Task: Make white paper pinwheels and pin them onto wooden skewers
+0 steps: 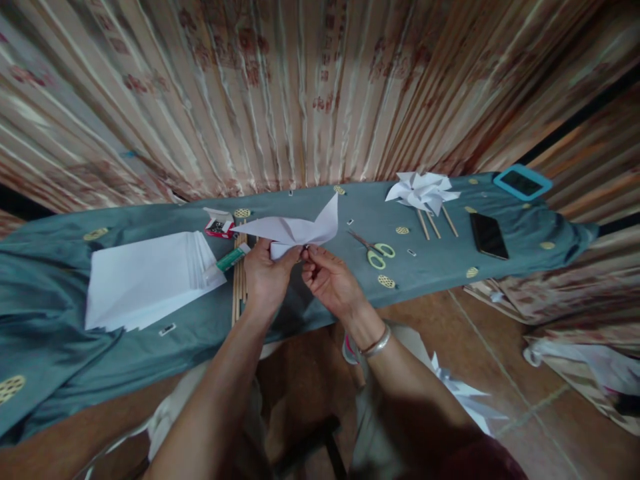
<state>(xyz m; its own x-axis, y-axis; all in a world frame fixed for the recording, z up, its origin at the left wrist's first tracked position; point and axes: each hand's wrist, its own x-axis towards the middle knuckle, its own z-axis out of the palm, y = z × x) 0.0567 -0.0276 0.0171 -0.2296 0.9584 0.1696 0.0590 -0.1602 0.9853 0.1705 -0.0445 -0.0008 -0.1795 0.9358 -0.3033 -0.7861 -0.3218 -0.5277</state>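
- Patterned curtain [310, 93] at twelve o'clock, backing the scene.
- Table [430, 257] under grey-green cloth, stretching from nine to three.
- Stack of white paper [145, 277] between eight and nine.
- Folded paper [300, 229], white, two points flaring upward, raised over the table at the clock's centre.
- Overlapping white pinwheels [425, 192] between two and three.
- Left hand [267, 280] at seven, gripping the folded paper.
- Right hand [334, 283] at five, thumb and forefinger pinched together.
- Scissors [372, 249], green-handled, between three and four.
- Small dark object [306, 247] in the right fingertips, too tiny to identify.

Scissors [371, 247] obstruct free room between folded paper [287, 230] and phone [489, 236].
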